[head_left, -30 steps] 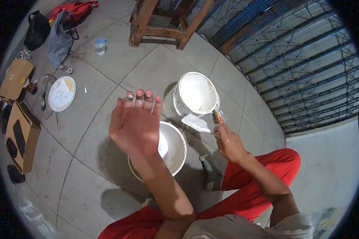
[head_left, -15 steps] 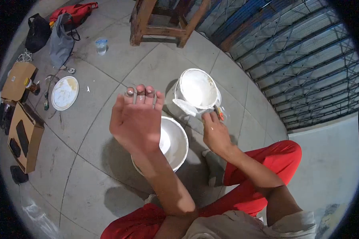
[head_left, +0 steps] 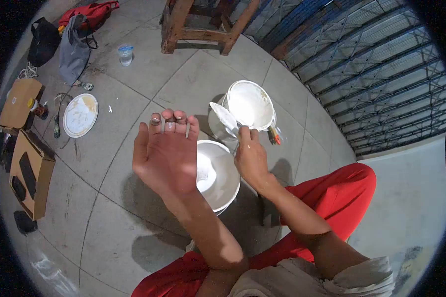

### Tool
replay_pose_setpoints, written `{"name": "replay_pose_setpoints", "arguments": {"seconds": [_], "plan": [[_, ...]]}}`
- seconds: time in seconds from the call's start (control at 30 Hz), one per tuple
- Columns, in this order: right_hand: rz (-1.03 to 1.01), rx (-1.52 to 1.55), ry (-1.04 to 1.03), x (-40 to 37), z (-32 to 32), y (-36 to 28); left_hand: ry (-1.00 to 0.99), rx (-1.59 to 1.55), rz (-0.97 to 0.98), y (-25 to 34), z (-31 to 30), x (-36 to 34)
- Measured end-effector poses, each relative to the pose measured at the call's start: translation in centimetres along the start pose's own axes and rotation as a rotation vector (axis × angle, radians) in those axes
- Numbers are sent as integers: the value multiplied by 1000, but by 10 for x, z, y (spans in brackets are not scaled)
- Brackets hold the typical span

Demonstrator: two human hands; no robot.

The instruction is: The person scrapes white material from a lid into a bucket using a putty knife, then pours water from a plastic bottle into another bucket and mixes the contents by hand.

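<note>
My left hand (head_left: 168, 156) is held palm up with the fingers spread; white smears mark its fingertips and nothing lies in it. Behind and below it stands a white bucket (head_left: 228, 185) with white material inside, partly hidden by the hand. My right hand (head_left: 251, 156) grips a putty knife whose blade (head_left: 224, 118) is coated in white paste and points up and left. Just beyond that blade is a second white bucket (head_left: 271, 106), its inside covered with white paste. A tool with an orange tip (head_left: 276, 137) rests at this bucket's near right side.
A round white lid (head_left: 80, 116), a plastic cup (head_left: 126, 56), bags (head_left: 74, 54) and an open cardboard box (head_left: 42, 171) are on the tiled floor to the left. A wooden stand (head_left: 198, 34) is at the back, a metal folding gate (head_left: 366, 74) at right.
My right hand has moved left with the putty knife, and its blade has turned more upright beside the far bucket. My left hand stays palm up, slightly further left.
</note>
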State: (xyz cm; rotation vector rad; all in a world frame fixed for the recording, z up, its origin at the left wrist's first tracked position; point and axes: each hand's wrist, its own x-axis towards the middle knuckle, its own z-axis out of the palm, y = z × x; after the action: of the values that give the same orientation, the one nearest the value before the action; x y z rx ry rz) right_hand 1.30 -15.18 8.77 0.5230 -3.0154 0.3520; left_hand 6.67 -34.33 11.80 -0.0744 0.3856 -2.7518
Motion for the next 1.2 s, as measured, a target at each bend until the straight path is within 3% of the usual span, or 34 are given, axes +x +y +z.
{"name": "replay_pose_setpoints", "arguments": {"seconds": [0.43, 0.57, 0.77, 0.83, 0.9, 1.0, 1.07, 1.2], "plan": [[49, 99, 191, 26, 7, -19, 31, -46, 6, 8, 1, 0], [5, 100, 222, 36, -3, -1, 32, -33, 20, 10, 1, 1], [140, 326, 350, 31, -24, 44, 59, -34, 12, 3, 1, 5], [169, 322, 310, 24, -28, 64, 69, -36, 12, -1, 2, 5], [344, 294, 153, 21, -32, 74, 71, -34, 21, -4, 4, 6], [257, 379, 274, 20, -35, 70, 93, -10, 43, -8, 4, 6], [228, 366, 260, 25, -46, 53, -20, 8, 16, -9, 1, 7], [191, 383, 200, 40, -63, 13, -15, 30, 36, -19, 2, 8]]}}
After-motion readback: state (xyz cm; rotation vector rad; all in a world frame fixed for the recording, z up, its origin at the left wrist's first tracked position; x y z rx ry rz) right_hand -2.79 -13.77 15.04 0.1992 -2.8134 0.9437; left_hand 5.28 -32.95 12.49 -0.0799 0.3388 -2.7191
